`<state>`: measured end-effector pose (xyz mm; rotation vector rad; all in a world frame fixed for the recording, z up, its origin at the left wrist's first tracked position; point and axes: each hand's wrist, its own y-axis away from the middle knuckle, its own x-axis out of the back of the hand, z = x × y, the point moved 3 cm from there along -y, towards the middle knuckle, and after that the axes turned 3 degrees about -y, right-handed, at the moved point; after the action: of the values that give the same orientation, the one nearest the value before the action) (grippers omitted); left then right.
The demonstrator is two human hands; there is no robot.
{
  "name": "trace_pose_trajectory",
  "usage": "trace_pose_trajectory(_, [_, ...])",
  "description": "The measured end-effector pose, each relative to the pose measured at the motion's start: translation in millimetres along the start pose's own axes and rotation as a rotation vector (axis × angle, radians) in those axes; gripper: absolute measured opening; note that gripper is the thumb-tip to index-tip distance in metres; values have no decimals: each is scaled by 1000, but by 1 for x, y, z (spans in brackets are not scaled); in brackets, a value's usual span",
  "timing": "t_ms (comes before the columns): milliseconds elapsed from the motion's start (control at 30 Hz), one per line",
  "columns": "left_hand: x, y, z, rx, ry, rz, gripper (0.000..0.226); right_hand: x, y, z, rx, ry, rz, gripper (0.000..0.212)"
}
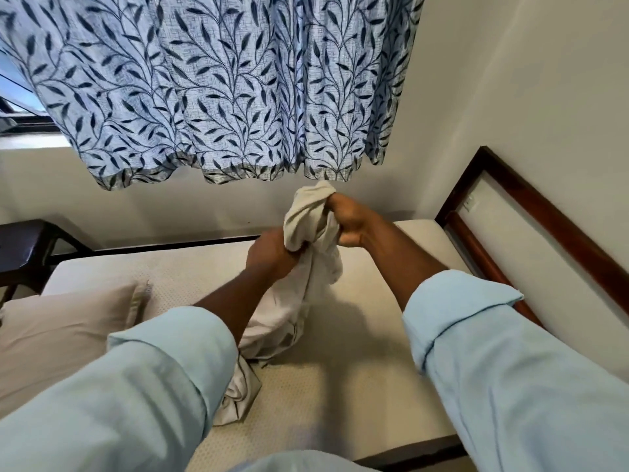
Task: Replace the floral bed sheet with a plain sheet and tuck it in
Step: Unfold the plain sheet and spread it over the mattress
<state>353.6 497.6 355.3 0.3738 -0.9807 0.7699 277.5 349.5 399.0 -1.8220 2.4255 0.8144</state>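
Above the mattress (340, 386), mid-bed, both hands are raised and closed on one plain sheet (303, 219).

Right hand (354, 221): fingers (335, 203) curl tight into a fist round the top of the bunched cloth, thumb folded underneath. A knot of fabric sticks up past the knuckles.

Left hand (269, 255): lower and just beside the right, back of the hand to the camera. It is clenched on the same bunch a little further down, and its fingertips are hidden by the cloth. The sheet lies between the two hands.

Sheet: beige-grey, unpatterned, gathered into a rope-like twist. It hangs from the hands down between the forearms. Its lower end lies crumpled on the mattress, toward the bed's near edge.

Counts:
- two hands, both gripping
- one sheet
- one pillow (61, 332), pale, at the left end of the mattress
- one mattress, cream with a dotted weave
- two light-blue sleeves (153, 386), cuffs rolled back on the forearms

Surroundings: one blue curtain (221, 90) with a dark leaf print hangs over the far side of the bed, its hem ending just above the hands. A dark wooden bed frame (531, 212) runs along the right against a white wall (527, 97). A dark wooden piece of furniture (23, 247) stands at far left; its kind cannot be told. A sliver of window (13, 93) shows at upper left.
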Motion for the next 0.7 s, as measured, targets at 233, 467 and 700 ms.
trace_pose_trajectory(233, [9, -13, -16, 47, 343, -171, 48, 46, 12, 9, 221, 543, 111, 48])
trace_pose_trajectory(467, [21, -6, 5, 100, 701, -325, 26, 70, 28, 80, -94, 662, 67, 94])
trace_pose_trajectory(700, [39, -19, -2, 381, 1061, -101, 40, 62, 23, 130, -115, 26, 26, 77])
